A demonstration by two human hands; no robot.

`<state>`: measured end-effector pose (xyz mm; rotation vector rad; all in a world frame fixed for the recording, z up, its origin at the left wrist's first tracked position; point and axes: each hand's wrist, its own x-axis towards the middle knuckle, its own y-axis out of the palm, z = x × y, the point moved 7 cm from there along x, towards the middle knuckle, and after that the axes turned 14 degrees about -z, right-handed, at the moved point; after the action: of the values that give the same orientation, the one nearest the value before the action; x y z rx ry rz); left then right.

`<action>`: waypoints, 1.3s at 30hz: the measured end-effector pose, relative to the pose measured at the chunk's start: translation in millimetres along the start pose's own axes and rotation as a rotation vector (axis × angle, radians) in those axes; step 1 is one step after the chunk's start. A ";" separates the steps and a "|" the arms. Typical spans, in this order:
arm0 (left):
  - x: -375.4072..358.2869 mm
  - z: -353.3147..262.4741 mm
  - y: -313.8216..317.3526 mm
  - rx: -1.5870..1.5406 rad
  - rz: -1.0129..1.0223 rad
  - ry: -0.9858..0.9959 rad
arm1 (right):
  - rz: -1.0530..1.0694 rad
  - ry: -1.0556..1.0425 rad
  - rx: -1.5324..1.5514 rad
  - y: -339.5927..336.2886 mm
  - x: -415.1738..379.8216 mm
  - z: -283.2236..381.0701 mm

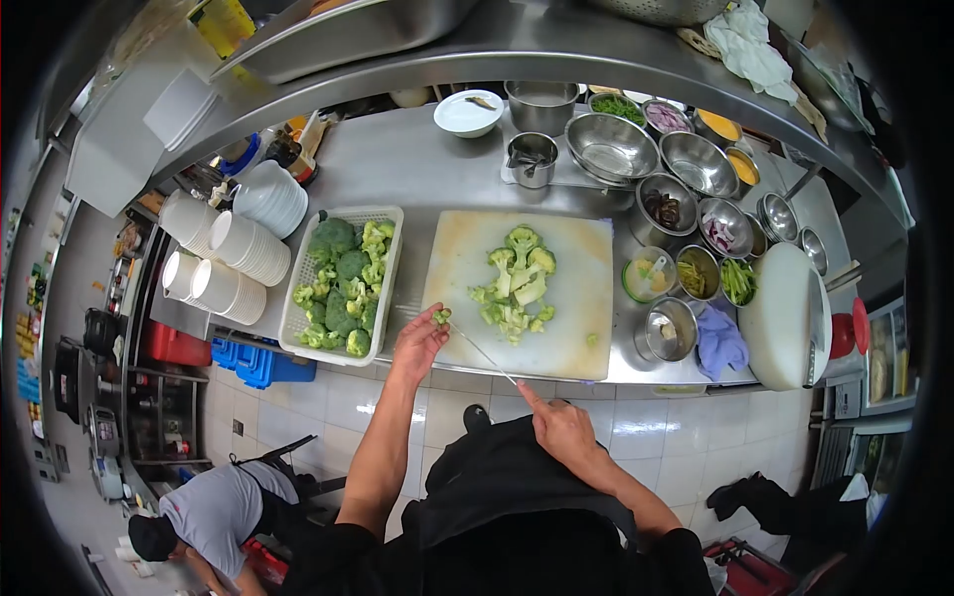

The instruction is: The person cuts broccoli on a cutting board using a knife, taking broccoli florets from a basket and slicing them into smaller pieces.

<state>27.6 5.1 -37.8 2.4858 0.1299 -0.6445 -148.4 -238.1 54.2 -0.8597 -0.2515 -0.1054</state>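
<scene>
My left hand (421, 343) pinches a small broccoli floret (442, 316) over the left front corner of the white cutting board (586, 263). A knife (484, 354) is in my right hand (562, 425), its thin blade pointing up and left to the floret, with my index finger stretched along it. Cut broccoli (519, 283) lies in a heap in the middle of the board. To the left, a white plastic basket (397, 260) holds broccoli heads and florets. The knife handle is hidden inside my right hand.
Stacked white tubs (238, 243) stand left of the basket. Steel bowls (612, 147) and small pots of cut vegetables crowd the right and back. A purple cloth (721, 341) lies near the right front edge. Another person (219, 502) bends down at lower left.
</scene>
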 end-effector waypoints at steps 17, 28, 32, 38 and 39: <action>-7.3 -0.6 13.3 0.145 0.011 -0.032 | 0.003 0.039 -0.142 19.4 -13.0 -23.9; -15.3 -94.6 -19.6 0.114 -0.064 0.190 | -0.063 0.077 0.012 -1.1 3.7 -8.8; -11.9 -108.0 -19.0 0.256 -0.085 0.223 | -0.055 0.058 0.069 -3.1 5.8 8.8; -15.3 -64.1 14.4 0.310 -0.090 0.070 | -0.073 -0.088 -0.020 -1.1 5.2 18.4; -18.1 -62.0 20.7 0.329 -0.073 0.073 | -0.041 -0.094 -0.068 2.3 3.6 14.5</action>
<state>42.4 22.3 26.2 2.8338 0.1536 -0.6487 -147.0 -225.6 62.6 -0.9280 -0.3557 -0.1122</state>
